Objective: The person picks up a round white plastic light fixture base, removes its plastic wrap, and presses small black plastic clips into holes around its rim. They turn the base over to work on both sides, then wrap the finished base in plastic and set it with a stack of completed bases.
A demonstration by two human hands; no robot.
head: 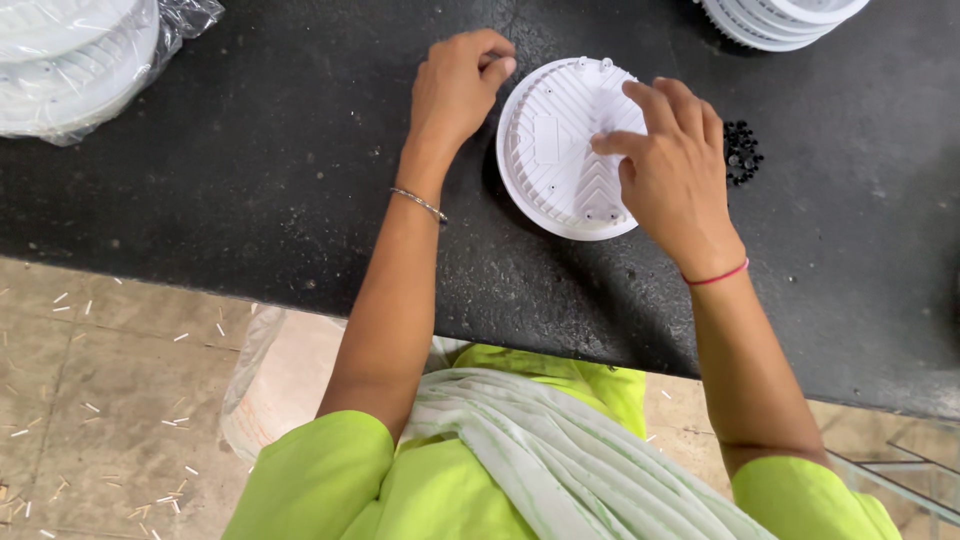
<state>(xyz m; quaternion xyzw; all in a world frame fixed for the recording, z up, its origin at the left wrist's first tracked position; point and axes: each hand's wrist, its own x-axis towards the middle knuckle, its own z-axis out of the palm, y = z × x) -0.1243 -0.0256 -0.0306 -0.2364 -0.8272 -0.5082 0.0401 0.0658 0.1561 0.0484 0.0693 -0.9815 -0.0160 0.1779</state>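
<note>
Lime-green sleeves [330,470] and a pale striped scarf [540,450] fill the bottom of the view, and beyond them both forearms reach onto a black worktop [250,160]. On it lies a white round housing [560,150], ribbed face up, with small bosses along its rim, about midway between the two hands. Resting at the housing's upper left edge, the left hand [455,90] has its fingers curled in and its thumb and forefinger pinched together; whether something small sits in that pinch I cannot tell. Across the ribbed face lies the right hand [670,165], fingers bent and fingertips [610,140] pressing near the centre, steadying the piece rather than closing around it. Just beside that hand sits a small heap of black parts [742,152]. More white discs [775,18] are stacked at the top edge, and bagged white discs [75,60] lie at the far left. Judging by its look, the housing is moulded plastic: light, stiff, smooth enough to slide on the worktop, with thin fins that could chip. Its rim seems the safest place to take hold.
</note>
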